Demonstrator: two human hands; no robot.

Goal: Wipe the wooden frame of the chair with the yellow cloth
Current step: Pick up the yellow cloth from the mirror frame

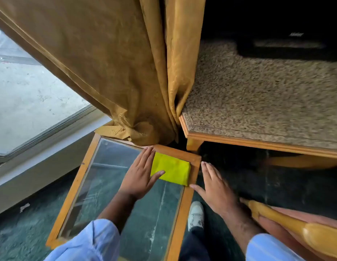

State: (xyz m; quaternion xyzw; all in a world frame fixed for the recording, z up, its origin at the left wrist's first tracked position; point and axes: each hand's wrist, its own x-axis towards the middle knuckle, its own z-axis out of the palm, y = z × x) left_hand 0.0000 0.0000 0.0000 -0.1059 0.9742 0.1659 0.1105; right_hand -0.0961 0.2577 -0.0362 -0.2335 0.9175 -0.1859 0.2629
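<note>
Curtained window at ten o'clock; on the glass desk (99, 185) lies the folded yellow cloth (171, 169) — chair (305, 232) at four o'clock. Left hand (140, 176) rests flat, thumb on it, grasping nothing; right hand (214, 187) hovers open, empty — probably reaching to pick it up.

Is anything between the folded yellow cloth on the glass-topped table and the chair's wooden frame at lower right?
Only the right hand, open and flat beside the yellow cloth, hovers in that gap. The left hand rests at the cloth's other edge, thumb on it. Otherwise nothing visible blocks the way to the chair frame.
</note>
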